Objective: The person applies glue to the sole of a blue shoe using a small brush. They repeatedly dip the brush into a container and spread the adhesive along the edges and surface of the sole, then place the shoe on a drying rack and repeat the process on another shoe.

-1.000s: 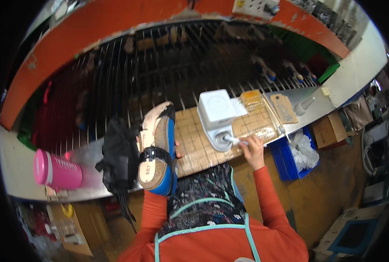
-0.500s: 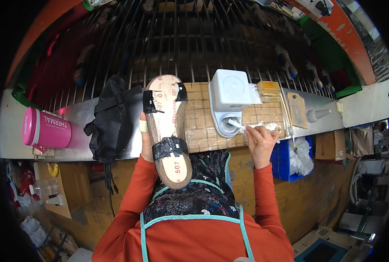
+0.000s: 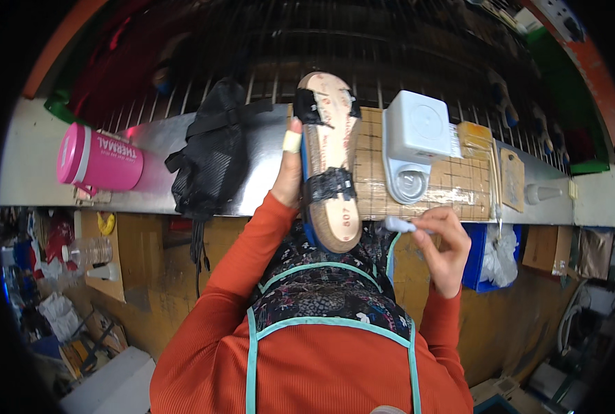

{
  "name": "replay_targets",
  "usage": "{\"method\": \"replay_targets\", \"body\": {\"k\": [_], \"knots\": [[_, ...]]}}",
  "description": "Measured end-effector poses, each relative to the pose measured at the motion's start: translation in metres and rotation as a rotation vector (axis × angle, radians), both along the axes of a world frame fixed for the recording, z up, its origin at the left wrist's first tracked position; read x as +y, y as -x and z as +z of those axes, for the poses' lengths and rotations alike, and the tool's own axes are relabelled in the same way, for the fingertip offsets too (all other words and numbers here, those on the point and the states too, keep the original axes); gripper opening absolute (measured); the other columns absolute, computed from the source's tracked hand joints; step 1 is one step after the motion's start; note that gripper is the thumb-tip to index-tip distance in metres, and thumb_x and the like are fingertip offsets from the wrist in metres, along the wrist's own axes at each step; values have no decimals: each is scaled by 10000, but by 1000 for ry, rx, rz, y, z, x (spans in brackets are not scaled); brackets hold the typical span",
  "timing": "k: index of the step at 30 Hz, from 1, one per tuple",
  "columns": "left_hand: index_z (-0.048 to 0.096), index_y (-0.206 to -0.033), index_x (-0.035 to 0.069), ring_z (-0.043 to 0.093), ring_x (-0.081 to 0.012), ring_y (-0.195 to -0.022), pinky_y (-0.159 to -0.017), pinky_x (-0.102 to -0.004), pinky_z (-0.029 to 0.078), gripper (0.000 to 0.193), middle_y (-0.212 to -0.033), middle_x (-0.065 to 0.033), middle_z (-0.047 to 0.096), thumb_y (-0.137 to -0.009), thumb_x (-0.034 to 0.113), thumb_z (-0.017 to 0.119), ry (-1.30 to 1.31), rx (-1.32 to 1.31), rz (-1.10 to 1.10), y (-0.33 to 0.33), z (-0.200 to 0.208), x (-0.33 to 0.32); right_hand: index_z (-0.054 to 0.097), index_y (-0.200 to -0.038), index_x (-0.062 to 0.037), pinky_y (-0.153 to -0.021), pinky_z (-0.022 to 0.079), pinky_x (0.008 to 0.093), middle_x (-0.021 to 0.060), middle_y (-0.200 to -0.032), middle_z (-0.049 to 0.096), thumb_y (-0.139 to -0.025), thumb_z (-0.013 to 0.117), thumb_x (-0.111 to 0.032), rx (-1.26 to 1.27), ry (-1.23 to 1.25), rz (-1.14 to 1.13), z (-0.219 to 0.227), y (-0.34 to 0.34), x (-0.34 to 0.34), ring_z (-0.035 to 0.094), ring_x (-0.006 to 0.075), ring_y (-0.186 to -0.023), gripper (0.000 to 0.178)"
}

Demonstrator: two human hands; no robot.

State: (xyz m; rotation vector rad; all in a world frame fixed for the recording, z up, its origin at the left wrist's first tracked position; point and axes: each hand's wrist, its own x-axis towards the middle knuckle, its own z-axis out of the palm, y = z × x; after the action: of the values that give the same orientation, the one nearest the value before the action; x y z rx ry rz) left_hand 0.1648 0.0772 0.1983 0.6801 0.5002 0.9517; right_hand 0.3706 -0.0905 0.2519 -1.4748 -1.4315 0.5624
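Note:
My left hand (image 3: pixel 290 172) grips the left side of a sandal (image 3: pixel 335 155) with black straps, a pale insole and a brown cork-like edge. Its thumb wears a pale wrap; the other fingers are hidden behind the sandal. A dark blue edge shows along the sandal's left side. Near the bench's front edge, my right hand (image 3: pixel 444 241) pinches a small pale applicator (image 3: pixel 398 224), whose tip points left toward the sandal's heel without touching it. Behind it stands a white pot (image 3: pixel 421 124) with a small open cup (image 3: pixel 410 183) at its front.
Cardboard (image 3: pixel 452 186) lies under the pot. Beside it are a yellow block (image 3: pixel 474 138), thin sticks (image 3: pixel 495 183) and a nozzle (image 3: pixel 542 193). Leftward lie a black bag (image 3: pixel 214 152) and pink jug (image 3: pixel 107 159). A blue bin (image 3: pixel 476 276) sits below; a bar rack (image 3: pixel 266 86) runs behind.
The view has shifted. My right hand has drawn the applicator out of the cup and down-left, nearer the sandal. The sandal has turned, showing more of its left side.

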Motion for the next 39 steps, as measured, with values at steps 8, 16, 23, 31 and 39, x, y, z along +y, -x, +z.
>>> {"method": "replay_targets", "body": {"k": [8, 16, 23, 31, 39], "knots": [[487, -1342, 2, 633, -165, -1028, -898, -288, 507, 767, -1216, -115, 618, -946, 651, 381, -64, 282, 77, 10, -14, 13, 764, -961, -60, -717, 405, 245, 32, -958, 585, -758, 787, -61, 40, 40, -22, -9, 39, -4, 541, 97, -699, 205], [632, -1060, -63, 557, -105, -830, -767, -243, 456, 677, -936, -58, 628, -908, 592, 552, -124, 416, 203, 13, -7, 4, 768, -965, -95, -782, 329, 277, 27, -943, 591, -745, 791, -90, -112, 36, -129, -15, 48, 1, 529, 105, -693, 221], [647, -1000, -41, 554, -121, -750, -683, -273, 459, 681, -817, -79, 618, -887, 623, 550, -260, 545, 272, 13, -7, 5, 766, -974, -112, -769, 293, 286, 27, -942, 593, -741, 794, -86, -247, -51, -135, -15, 51, 12, 517, 106, -681, 236], [650, -1014, -44, 577, -133, -753, -697, -275, 473, 663, -826, -96, 636, -894, 601, 551, -283, 603, 249, 15, -7, 6, 767, -966, -139, -790, 300, 300, 25, -944, 602, -702, 803, -71, -467, -205, -223, -17, 56, 20, 510, 131, -732, 275], [597, -1190, -87, 613, -143, -878, -793, -260, 485, 751, -1010, -122, 659, -889, 600, 562, -154, 422, 174, 9, -6, 11, 767, -941, -114, -749, 353, 296, 32, -921, 614, -714, 802, -100, -210, -107, -54, -20, 40, 20, 524, 154, -752, 230]]}}
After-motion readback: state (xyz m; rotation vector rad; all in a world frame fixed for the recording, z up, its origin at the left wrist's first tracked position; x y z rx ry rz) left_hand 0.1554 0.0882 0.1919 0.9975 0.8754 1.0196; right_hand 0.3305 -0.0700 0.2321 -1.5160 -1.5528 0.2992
